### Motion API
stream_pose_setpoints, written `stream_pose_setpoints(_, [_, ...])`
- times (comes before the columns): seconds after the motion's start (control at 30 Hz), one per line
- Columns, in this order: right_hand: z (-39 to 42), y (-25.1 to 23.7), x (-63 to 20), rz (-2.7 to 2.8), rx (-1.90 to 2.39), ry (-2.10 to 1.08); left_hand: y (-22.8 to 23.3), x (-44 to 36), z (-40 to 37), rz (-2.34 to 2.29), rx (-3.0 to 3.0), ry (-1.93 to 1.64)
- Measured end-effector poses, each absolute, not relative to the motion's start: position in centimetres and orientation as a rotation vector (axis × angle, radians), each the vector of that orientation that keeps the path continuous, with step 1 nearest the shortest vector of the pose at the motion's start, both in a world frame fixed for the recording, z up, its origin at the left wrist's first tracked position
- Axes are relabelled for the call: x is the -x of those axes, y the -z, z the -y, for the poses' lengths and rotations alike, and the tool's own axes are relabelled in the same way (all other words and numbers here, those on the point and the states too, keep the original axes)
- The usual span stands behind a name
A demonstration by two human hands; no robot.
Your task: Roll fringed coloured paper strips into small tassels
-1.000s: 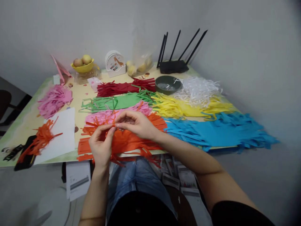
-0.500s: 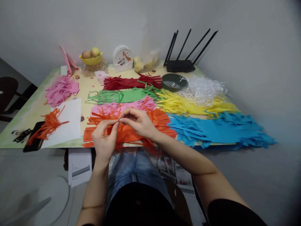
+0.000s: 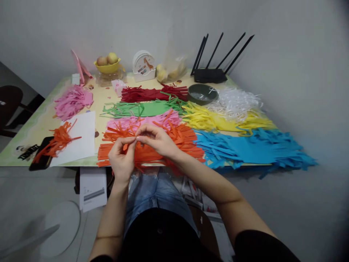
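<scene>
My left hand [image 3: 121, 156] and my right hand [image 3: 156, 140] meet fingertip to fingertip above the fringed orange strips [image 3: 148, 153] near the table's front edge. Both hands pinch at the same spot; whatever small thing lies between the fingertips is too small to make out. Just behind lies a pink fringed strip [image 3: 152, 119], then a green one [image 3: 155, 108] and a dark red one [image 3: 152, 94]. To the left, a loose orange bundle [image 3: 61, 140] rests across a white sheet [image 3: 84, 140] and a black phone [image 3: 40, 160].
Blue fringed strips [image 3: 256, 147], yellow ones [image 3: 209, 118] and a white strip pile [image 3: 234, 102] cover the right side. A dark green bowl [image 3: 202, 100], a black router [image 3: 209, 75], a fruit bowl [image 3: 107, 67] and a pink bundle [image 3: 73, 102] stand or lie farther back.
The view has shifted slightly, so the table sits a little higher and to the right in the picture. Both hands stay pinched together over the orange strips.
</scene>
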State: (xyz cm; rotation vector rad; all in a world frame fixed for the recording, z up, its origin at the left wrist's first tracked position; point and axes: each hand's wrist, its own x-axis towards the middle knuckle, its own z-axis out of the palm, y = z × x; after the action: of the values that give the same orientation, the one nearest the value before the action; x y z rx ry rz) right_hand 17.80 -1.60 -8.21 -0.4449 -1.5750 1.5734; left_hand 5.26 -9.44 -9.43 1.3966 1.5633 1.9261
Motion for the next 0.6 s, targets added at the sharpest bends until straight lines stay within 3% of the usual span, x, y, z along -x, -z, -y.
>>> stream_pose_setpoints(0.33, [3.1, 9.4, -18.7, 1.706, 0.536, -1.478, 11.4, -3.8, 10.1, -1.123, -0.852, -1.594])
stream_pose_setpoints(0.6, [3.8, 9.9, -18.0, 1.553, 0.567, -1.492, 12.4, -4.4, 11.1, -1.152, -0.744, -1.587])
